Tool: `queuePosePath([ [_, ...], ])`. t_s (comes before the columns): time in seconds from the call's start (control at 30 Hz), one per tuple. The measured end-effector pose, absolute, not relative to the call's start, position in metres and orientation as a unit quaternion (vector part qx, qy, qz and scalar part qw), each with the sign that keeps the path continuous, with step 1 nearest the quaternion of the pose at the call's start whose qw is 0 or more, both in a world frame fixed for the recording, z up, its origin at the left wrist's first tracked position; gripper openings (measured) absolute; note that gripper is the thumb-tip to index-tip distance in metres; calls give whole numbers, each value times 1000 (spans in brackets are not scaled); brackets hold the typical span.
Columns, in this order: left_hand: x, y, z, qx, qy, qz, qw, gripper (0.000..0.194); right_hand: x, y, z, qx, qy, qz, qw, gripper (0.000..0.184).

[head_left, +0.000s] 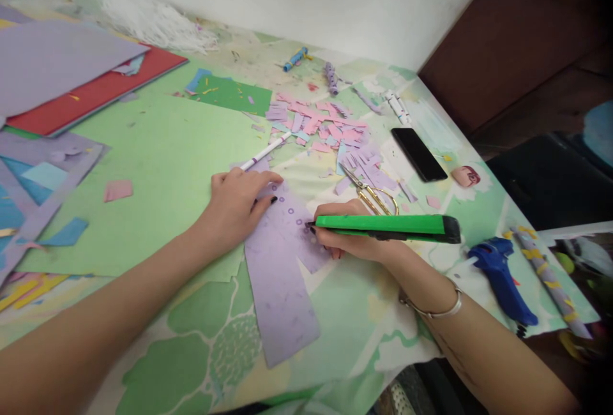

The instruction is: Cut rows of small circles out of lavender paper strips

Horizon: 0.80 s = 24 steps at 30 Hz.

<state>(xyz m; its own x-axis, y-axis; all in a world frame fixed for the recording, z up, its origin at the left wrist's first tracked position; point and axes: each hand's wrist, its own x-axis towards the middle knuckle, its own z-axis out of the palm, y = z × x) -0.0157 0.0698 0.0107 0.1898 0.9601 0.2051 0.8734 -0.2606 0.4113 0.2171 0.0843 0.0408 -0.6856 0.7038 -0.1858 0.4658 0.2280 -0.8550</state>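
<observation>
A lilac sheet of paper or foam (280,300) with a row of small circles on it lies before me. Flat across its upper left part rests my left hand (242,204), fingers spread, holding nothing. My right hand (352,230) grips a green box cutter (383,225) like a pen. Its tip meets the sheet at the lower end of the row, partly hidden by my fingers. Gold-handled scissors (371,195) lie just beyond that hand. A white pen (265,151) lies beyond the left hand's knuckles.
Pink and lilac scraps (320,124) lie beyond my hands. At right are a black phone (419,154), a blue glue gun (502,281) and a decorated lilac stick (550,281). A large light-green sheet (158,166) and stacked coloured sheets (62,64) cover the left side.
</observation>
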Motion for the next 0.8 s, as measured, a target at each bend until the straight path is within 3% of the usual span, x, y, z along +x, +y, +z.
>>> queuePosePath([
  [0.63,-19,70,4,798,565,204,46,31,215,80,38,-396,-770,476,154,16],
  [0.8,-20,68,7,799,558,212,66,33,216,83,36,-411,-704,543,201,16],
])
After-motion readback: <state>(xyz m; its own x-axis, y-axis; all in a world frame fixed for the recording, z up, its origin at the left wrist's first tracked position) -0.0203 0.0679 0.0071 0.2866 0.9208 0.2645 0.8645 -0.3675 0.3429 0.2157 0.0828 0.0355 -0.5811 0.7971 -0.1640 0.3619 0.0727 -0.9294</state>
